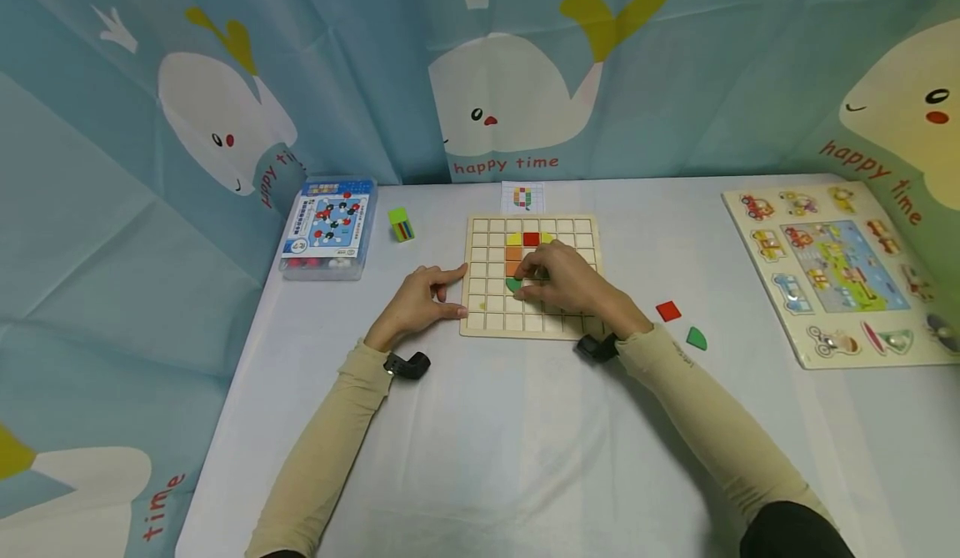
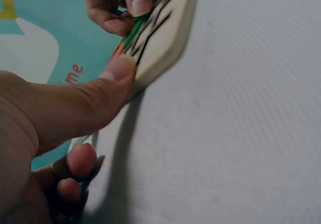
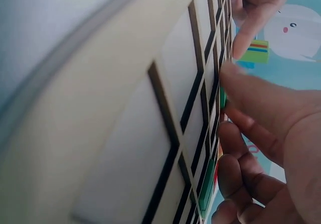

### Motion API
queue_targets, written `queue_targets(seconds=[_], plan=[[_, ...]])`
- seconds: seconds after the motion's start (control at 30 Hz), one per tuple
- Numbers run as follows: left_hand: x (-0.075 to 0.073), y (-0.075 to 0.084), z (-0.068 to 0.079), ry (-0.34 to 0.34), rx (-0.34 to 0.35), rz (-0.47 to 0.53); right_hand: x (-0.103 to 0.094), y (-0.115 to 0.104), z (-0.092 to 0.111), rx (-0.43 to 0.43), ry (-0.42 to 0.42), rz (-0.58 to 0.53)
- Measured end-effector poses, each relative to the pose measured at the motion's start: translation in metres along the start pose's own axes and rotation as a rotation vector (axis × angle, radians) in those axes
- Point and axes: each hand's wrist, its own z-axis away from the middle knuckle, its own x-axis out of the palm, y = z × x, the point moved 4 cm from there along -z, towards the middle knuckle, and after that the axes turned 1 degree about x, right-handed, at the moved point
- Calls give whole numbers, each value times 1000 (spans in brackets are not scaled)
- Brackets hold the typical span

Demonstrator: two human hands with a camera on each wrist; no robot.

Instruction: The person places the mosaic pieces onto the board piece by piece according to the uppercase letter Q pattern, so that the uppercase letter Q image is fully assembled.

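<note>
A wooden grid board lies in the middle of the table. On it sit a red square, orange squares and a yellow piece. My right hand is over the board, its thumb and index finger pinching a green quarter-round piece at a cell below the orange squares. Another green piece lies in the grid beneath that hand, hidden in the head view. My left hand touches the board's left edge with thumb and index fingertips spread apart, other fingers curled below.
A pattern card lies behind the board. A loose red square and green quarter-round lie by the right forearm. A boxed molecule kit and green striped block stand left; a picture puzzle board lies right.
</note>
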Motion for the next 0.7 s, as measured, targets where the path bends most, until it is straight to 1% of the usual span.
queue_targets(seconds=[0.17,0.27,0.33,0.4,0.53,0.6,0.7], plan=[[-1,-1,-1,1,-22,31,-5,8,7,-12,19,-39],[-2,-2,-3,5,-38,56,-15,16,16,-12,51,-56],[-3,-3,-4,12,-50,75,-23,24,25,3,70,-51],[-3,-4,-5,15,-60,90,-32,32,35,39,81,-39],[-3,-5,-5,23,-66,100,-50,51,58,145,87,-7],[-3,-5,-4,24,-60,98,-60,61,72,203,96,3],[-2,-6,-4,26,-52,90,-72,75,93,261,115,15]])
